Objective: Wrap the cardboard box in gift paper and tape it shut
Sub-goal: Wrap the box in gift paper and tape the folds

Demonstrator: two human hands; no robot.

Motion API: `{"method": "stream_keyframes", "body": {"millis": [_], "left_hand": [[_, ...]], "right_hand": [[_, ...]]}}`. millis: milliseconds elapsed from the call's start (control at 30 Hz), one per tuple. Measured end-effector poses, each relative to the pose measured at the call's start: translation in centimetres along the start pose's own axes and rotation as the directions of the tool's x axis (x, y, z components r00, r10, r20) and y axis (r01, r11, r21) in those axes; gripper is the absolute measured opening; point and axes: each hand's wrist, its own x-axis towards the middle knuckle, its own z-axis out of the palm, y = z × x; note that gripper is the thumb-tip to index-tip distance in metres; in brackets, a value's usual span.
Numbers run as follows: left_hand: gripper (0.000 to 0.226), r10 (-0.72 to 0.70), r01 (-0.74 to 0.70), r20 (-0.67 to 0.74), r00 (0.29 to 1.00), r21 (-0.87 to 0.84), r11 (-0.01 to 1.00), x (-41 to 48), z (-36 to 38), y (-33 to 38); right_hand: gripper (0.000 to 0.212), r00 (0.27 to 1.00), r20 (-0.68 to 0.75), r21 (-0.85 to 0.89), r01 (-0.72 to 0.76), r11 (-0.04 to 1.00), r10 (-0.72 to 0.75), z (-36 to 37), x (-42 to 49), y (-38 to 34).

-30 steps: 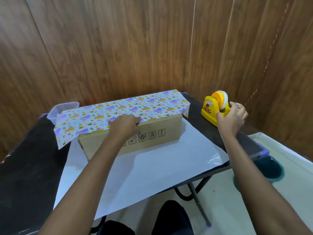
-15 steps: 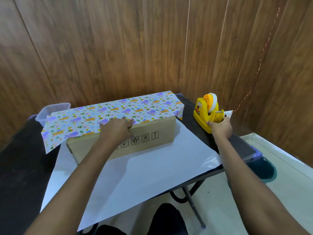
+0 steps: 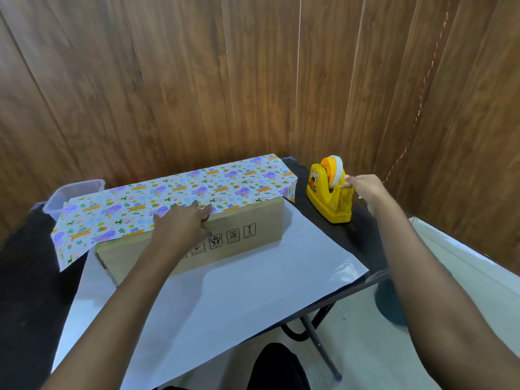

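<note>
A long cardboard box [image 3: 253, 220] lies across the black table [image 3: 25, 277]. Patterned gift paper [image 3: 174, 192] is folded over its top, and the paper's white underside [image 3: 239, 291] spreads toward me. My left hand [image 3: 183, 223] lies flat on the paper's edge at the box's front top corner, pinning it down. A yellow tape dispenser [image 3: 329, 192] with an orange and white roll stands to the right of the box. My right hand [image 3: 365, 190] is at the dispenser's cutter end, fingertips pinched at the tape end.
A clear plastic tub [image 3: 73, 192] sits at the table's back left. Wooden wall panels stand close behind. The table's right edge drops to a pale floor with a dark round object [image 3: 391, 302]. A thin copper cord [image 3: 416, 108] hangs on the wall.
My right hand has moved from gripping the dispenser's body to its cutter end, fingers now pinching there. My left hand stays pressed on the paper. The view has shifted a little.
</note>
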Motion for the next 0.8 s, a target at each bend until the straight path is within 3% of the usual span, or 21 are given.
{"method": "stream_keyframes", "body": {"millis": [200,400,500,800], "left_hand": [[0.061,0.009,-0.009,-0.002,1.000,0.025,1.000,-0.1,0.1,0.0],[0.063,0.007,-0.007,0.008,1.000,0.031,1.000,0.1,0.2,-0.1],[0.064,0.001,-0.001,0.003,1.000,0.024,1.000,0.1,0.2,0.0],[0.065,-0.001,0.000,0.015,1.000,0.029,1.000,0.1,0.4,-0.1]], "right_hand": [[0.047,0.989,0.105,-0.137,-0.093,0.986,0.108,-0.5,0.0,-1.4],[0.033,0.981,0.119,-0.113,-0.141,0.984,0.154,-0.9,0.1,-2.4],[0.038,0.977,0.135,-0.124,-0.151,0.981,0.167,-1.1,0.0,-3.0],[0.049,0.990,0.018,-0.042,-0.136,0.990,0.137,-0.2,-0.4,-2.2]]}}
